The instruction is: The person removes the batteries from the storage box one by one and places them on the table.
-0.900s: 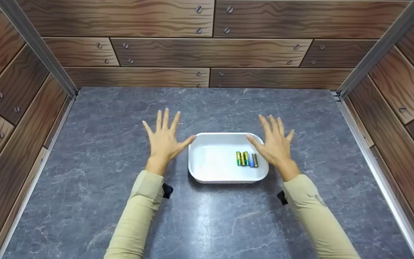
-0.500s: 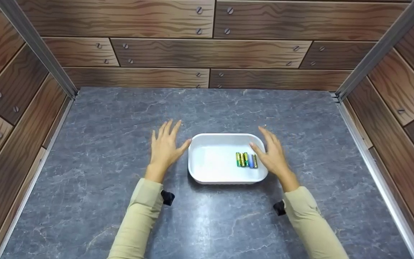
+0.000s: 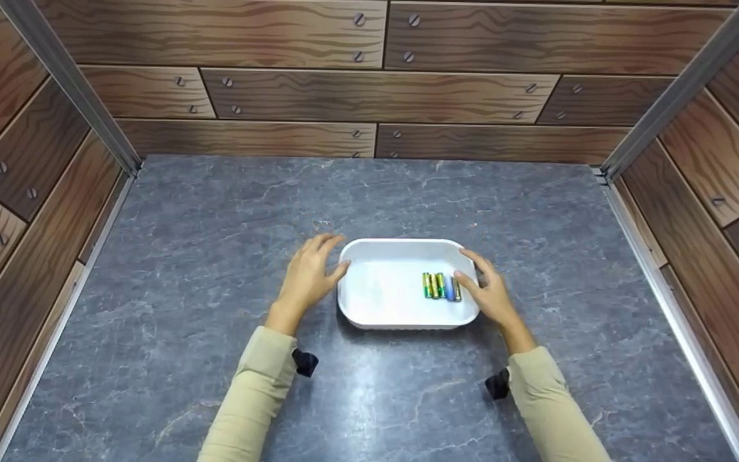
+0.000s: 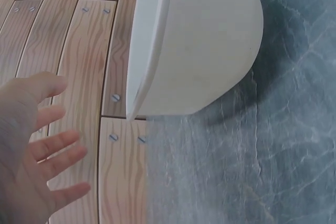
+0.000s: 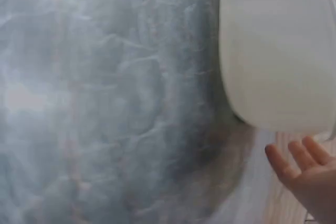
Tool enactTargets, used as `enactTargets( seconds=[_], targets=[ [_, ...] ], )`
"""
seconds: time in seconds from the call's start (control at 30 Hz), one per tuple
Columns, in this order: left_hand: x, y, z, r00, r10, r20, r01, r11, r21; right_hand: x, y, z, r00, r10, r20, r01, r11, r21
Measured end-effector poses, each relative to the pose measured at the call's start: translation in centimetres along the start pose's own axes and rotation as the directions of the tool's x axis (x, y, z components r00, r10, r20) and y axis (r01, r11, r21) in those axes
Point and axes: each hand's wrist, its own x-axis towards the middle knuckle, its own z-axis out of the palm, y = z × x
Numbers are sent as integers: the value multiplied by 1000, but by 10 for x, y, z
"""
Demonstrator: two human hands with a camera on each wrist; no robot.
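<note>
A white rectangular tray (image 3: pixel 382 308) with rounded corners stands on the table. Inside it, toward the right, several batteries (image 3: pixel 433 286) lie side by side; most are green and gold, one is blue. My left hand (image 3: pixel 305 276) is at the tray's left side with loosely bent fingers, holding nothing; a gap separates it from the tray wall (image 4: pixel 205 40) in the left wrist view. At the right end is my right hand (image 3: pixel 494 296), its thumb over the rim near the batteries and its fingers by the outer wall (image 5: pixel 278 51). Whether these fingers touch the wall, I cannot tell.
The table (image 3: pixel 215 205) has a grey marbled top. Wood-patterned panels (image 3: pixel 292 96) close it in at the back and both sides, with metal profiles (image 3: pixel 671 96) at the corners. A small black device (image 3: pixel 305 363) sits at each wrist.
Both hands have come lower and nearer to the tray's ends, the left one moving right. Their spread fingers have bent and drawn together. Tray and batteries stay in place.
</note>
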Motion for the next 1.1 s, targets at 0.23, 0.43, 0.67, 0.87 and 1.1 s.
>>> enactTargets(
  seconds=[0.23, 0.43, 0.67, 0.87, 1.1],
  targets=[
    [-3, 7, 8, 999, 39, 22, -38, 998, -51, -3, 21, -3, 997, 70, 17, -72, 979, 193],
    [-3, 15, 15, 995, 66, 80, -61, 995, -74, -6, 31, -5, 992, 104, 67, -119, 949, 292],
    [-1, 26, 25, 987, 98, 130, -86, 992, -94, -7, 37, -5, 986, 108, 124, -153, 884, 442],
    [3, 37, 38, 976, 117, 182, -95, 988, -125, -8, 46, -8, 983, 48, 178, -145, 801, 581],
    [7, 48, 57, 953, 107, 282, -60, 983, -172, -10, 50, -11, 970, 31, 243, -178, 772, 610]
  ],
)
